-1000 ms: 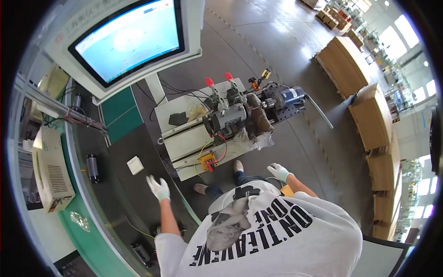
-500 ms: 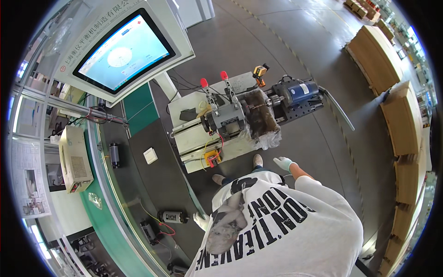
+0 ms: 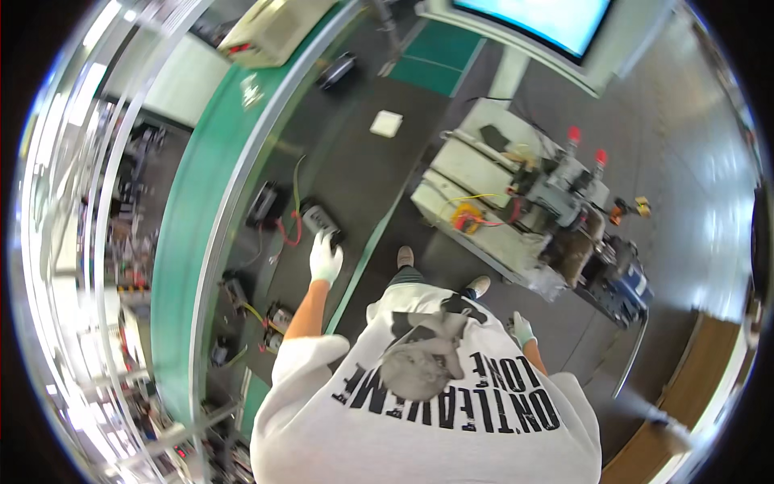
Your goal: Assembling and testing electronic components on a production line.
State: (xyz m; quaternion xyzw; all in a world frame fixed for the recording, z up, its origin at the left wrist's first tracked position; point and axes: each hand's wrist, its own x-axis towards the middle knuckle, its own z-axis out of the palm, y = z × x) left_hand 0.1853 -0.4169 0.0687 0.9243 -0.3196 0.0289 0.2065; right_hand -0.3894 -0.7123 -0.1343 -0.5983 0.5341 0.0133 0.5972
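My left hand (image 3: 326, 260), in a white glove, reaches over the dark bench. Its stretched fingers are at the near end of a small cylindrical electric motor (image 3: 320, 218), silver-grey and black with red and yellow leads; whether they touch it I cannot tell. A second dark motor (image 3: 264, 205) lies just left of that one. My right hand (image 3: 522, 329), gloved with a pale green cuff, hangs beside my body, its fingers loosely apart and holding nothing.
To the right stands a machine bench (image 3: 459, 181) carrying a clamped grey motor (image 3: 556, 198), red-tipped toggle clamps and a blue motor (image 3: 629, 282). A monitor (image 3: 548, 20) is above it. More wired motors (image 3: 276, 319) sit nearer on the left bench. A green conveyor (image 3: 189, 218) runs along its left.
My view has swung left, so the machine bench now sits farther right. My left hand has reached forward to the motor on the bench. My right hand stays beside my body.
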